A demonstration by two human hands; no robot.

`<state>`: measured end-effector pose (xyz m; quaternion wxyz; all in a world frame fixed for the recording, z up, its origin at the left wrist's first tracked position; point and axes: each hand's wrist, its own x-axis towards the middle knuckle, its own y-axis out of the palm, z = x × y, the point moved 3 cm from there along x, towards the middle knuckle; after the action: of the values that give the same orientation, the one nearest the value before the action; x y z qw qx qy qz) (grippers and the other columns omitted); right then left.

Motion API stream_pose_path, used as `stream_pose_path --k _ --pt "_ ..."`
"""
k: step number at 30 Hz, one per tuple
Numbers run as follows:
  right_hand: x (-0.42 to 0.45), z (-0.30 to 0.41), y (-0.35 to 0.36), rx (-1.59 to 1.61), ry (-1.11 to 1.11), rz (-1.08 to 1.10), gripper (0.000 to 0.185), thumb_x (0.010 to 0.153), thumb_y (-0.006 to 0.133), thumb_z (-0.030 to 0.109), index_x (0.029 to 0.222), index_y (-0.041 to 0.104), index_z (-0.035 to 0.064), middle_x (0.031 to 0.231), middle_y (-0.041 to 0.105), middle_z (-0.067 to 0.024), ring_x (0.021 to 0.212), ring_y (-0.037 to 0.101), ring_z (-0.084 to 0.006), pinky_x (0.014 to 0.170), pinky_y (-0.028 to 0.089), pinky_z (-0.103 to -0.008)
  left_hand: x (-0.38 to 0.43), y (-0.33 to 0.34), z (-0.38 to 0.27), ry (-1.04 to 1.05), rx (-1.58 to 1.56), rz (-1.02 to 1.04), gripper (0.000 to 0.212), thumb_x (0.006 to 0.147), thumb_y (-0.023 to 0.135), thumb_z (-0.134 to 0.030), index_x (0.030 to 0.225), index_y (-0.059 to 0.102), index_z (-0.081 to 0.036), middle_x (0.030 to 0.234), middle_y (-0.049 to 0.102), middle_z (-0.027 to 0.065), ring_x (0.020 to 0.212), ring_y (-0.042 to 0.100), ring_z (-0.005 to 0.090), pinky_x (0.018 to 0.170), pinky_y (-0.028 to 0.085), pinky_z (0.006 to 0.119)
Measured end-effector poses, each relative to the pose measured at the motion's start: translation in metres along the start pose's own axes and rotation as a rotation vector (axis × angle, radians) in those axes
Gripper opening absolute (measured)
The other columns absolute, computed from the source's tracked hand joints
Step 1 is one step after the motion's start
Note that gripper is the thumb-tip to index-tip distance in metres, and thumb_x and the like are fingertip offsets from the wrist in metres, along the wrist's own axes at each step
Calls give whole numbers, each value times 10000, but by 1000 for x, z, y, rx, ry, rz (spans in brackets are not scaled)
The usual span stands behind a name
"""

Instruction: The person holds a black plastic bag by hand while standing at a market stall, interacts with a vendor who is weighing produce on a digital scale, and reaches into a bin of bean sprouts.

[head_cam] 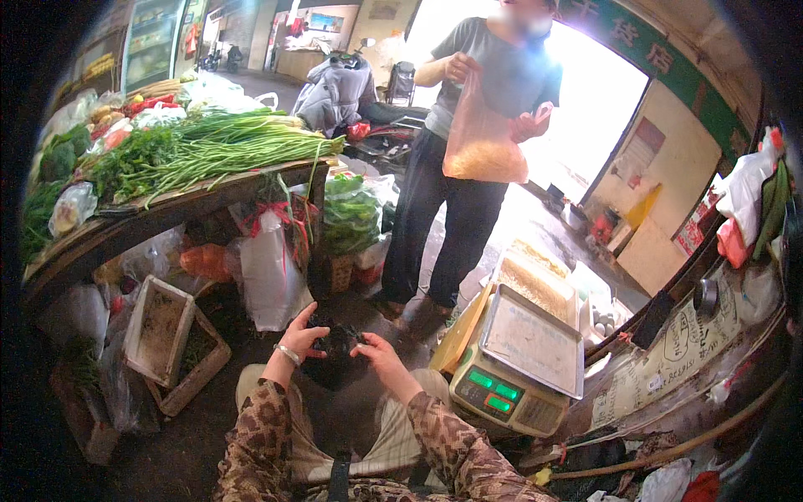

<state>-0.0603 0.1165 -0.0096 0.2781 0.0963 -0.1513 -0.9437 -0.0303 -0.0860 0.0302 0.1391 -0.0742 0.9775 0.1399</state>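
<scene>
Over my lap, my left hand (302, 339) and my right hand (381, 355) hold a dark, crumpled object (339, 342) between them; it looks like a black plastic bag, but the dimness hides its details. The left index finger points up and away, while the thumb and lower fingers touch the dark thing. Thumb and fingers of the right hand pinch its other side. A bracelet (287, 354) circles my left wrist. To the right of my knees stands a digital scale (533, 408) with lit green figures and a bare metal pan (533, 339).
A vegetable stall (188, 194) with long beans (251, 150) spans the left. Wooden trays (160, 329) lie below it, near a white plastic bag (268, 270). Ahead stands a person (495, 81) holding a pink plastic bag (486, 135). Food trays (536, 282) and eggs (603, 323) lie beyond the scale.
</scene>
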Motion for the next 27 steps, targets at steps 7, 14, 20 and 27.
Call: stream_pose_path --k 7,14,20,27 --pt "-9 -17 26 -455 -106 126 659 788 714 134 1319 339 29 1197 498 -58 1053 498 -122 889 416 -270 8 0 15 -111 -254 193 720 783 579 51 1412 289 -146 1422 279 80 988 553 247 662 566 463" --pt "-1 -27 4 -444 -59 -1 186 846 592 113 1006 553 28 902 563 13 858 498 -68 781 407 -227 2 12 13 18 -223 180 573 775 544 64 1313 454 -111 1220 493 89 882 595 214 695 555 414" --pt "-4 -8 14 -82 -61 -106 146 848 572 77 990 578 46 907 582 22 829 523 -72 768 413 -217 15 -3 36 346 729 12 449 693 637 -38 1140 601 -45 890 659 100 817 633 176 712 511 301" --pt "0 -15 5 83 -9 -9 164 844 577 56 1007 581 49 926 594 14 855 546 -90 785 435 -238 -7 26 24 464 703 439 710 681 680 -70 1341 417 -73 1254 539 132 1181 493 237 967 416 345"
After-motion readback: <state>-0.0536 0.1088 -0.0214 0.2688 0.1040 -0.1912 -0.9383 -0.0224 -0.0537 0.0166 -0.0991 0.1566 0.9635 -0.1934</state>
